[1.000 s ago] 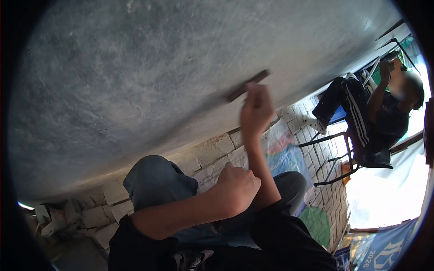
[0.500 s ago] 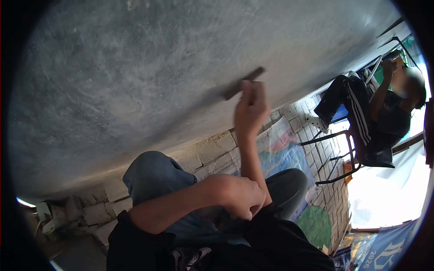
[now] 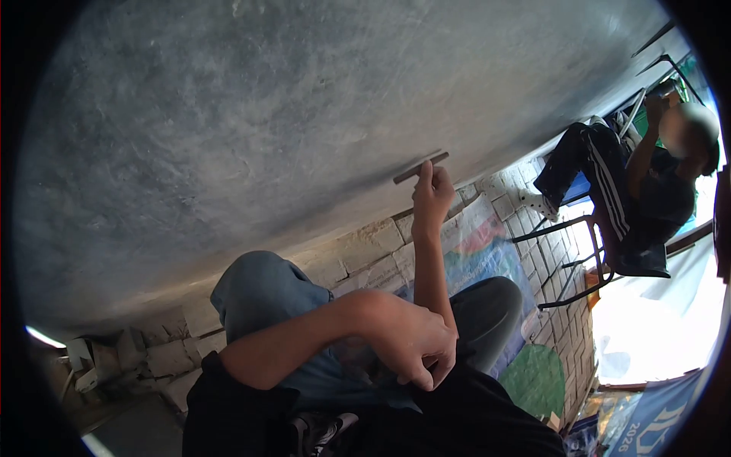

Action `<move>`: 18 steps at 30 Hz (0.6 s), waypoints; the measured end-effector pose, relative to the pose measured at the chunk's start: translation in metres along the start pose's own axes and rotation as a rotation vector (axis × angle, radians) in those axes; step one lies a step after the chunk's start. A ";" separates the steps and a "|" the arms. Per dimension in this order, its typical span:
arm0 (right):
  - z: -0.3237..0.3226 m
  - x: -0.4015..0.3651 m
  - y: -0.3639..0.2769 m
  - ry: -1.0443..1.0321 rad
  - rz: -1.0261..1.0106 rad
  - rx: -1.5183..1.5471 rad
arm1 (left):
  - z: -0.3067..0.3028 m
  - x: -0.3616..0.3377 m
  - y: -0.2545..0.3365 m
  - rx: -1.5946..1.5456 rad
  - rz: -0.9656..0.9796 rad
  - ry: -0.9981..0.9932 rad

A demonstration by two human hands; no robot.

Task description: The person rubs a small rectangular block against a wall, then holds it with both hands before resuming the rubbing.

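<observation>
Right hand: right hand (image 3: 431, 199) raised at arm's length, fingers closed round the back of a thin, dark, flat-bladed trowel (image 3: 420, 167).
Trowel: blade seen edge-on, long edge against the smooth grey plastered wall (image 3: 266, 137), low on the plastered area, tilted up to the right.
Wall: grey coat looks wet and mostly even, with faint swirl marks. It ends just below the blade, where a course of pale bare bricks (image 3: 358, 255) shows.
Left hand: left hand (image 3: 417, 343) down at the lap, forearm crossed in front of the body, fingers curled into a loose fist. Nothing visible in it, and it is well apart from the wall.
Posture: person crouched close to the wall, bent knee in blue jeans (image 3: 259, 293) between body and bricks.
Floor: colourful printed sheet (image 3: 476, 259) spread at the foot of the wall.
Nearby: second person in dark clothes (image 3: 655, 183) seated on a metal-framed chair (image 3: 579, 251) at right, well apart, hands up near the head, not at the wall.
Step (judged): smoothing pass on the bottom strip of the coat, near its lower edge.
Next move calls for (judged): steady flat pressure, blade angle held shallow so the edge does not dig in, stroke run along the lower boundary without dragging plaster onto the bricks.
</observation>
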State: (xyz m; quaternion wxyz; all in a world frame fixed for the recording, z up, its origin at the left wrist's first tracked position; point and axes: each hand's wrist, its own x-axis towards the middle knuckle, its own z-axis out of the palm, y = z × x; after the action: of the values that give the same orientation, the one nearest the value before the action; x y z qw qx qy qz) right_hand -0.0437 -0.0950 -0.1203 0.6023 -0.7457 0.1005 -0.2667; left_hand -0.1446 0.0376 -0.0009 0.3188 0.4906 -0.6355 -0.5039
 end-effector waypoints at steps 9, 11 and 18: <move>0.061 -0.060 -0.096 -0.158 -0.481 0.034 | 0.003 0.005 -0.002 0.015 -0.008 0.037; 0.059 -0.051 -0.067 -0.108 -0.260 0.106 | 0.001 0.001 0.000 0.007 -0.013 0.045; 0.020 -0.044 -0.042 0.014 -0.084 0.049 | 0.011 0.003 -0.006 0.042 0.007 0.121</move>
State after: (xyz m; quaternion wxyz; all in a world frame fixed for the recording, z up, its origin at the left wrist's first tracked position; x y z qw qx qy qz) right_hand -0.0775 -0.0468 -0.0951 0.6079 -0.7325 0.0669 -0.2991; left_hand -0.1540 0.0382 -0.0099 0.3480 0.5242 -0.6273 -0.4589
